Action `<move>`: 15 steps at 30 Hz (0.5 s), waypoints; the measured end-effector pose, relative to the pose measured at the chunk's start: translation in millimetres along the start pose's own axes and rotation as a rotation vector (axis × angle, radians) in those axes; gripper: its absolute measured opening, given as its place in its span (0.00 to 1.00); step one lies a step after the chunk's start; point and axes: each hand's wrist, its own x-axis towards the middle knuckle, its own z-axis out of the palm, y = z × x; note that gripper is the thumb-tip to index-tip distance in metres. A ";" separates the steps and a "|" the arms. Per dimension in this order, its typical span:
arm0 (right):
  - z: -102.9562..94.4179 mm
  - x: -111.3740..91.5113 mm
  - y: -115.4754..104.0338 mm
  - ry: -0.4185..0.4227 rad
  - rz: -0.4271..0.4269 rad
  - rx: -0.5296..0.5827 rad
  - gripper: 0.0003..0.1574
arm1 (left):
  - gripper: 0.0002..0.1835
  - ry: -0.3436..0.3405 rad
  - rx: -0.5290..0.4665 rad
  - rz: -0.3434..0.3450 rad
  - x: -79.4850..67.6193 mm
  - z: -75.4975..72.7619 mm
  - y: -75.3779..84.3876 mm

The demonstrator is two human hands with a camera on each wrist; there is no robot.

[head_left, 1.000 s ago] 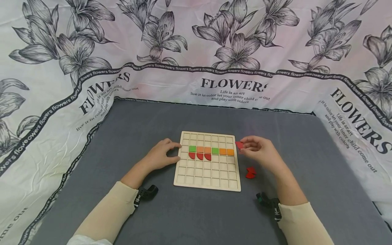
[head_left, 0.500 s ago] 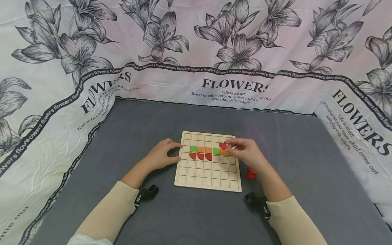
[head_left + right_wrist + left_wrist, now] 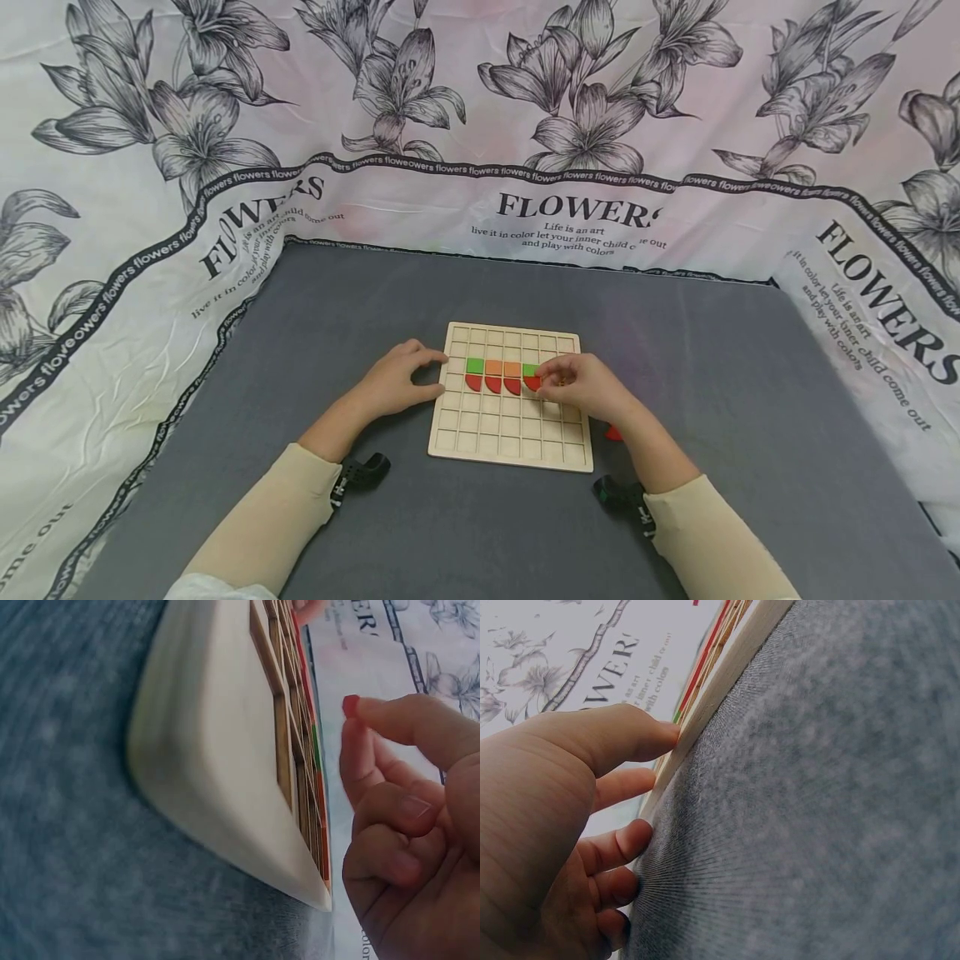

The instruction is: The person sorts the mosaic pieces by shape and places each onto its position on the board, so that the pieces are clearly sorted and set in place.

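A wooden grid board (image 3: 489, 423) lies on the grey table. My left hand (image 3: 397, 379) rests at its left side, thumb and index fingertip touching the edge; the left wrist view shows the thumb (image 3: 641, 739) against the rim. Between thumb and index finger my right hand (image 3: 588, 388) pinches a red quarter-circle piece (image 3: 531, 382), just below a green square (image 3: 529, 369). In the right wrist view this red piece (image 3: 350, 705) pokes out at the fingertips, over the board. Three like red pieces (image 3: 492, 384) sit in the row to its left.
Above the red row runs a row of squares, with a green square (image 3: 475, 366) and orange squares (image 3: 502, 367); its right end is behind my right hand. Loose red pieces (image 3: 613, 433) lie right of the board, partly hidden by my forearm. A flower-print cloth (image 3: 420, 200) borders the table.
My right hand has carried the red quarter-circle piece from the board's right side leftward, then down to the spot beside the three red pieces. My left hand stays at the left edge.
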 end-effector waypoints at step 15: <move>5.0 3.6 2.3 -0.028 0.015 -0.109 0.13 | 0.26 0.002 0.000 -0.007 0.4 0.6 -0.7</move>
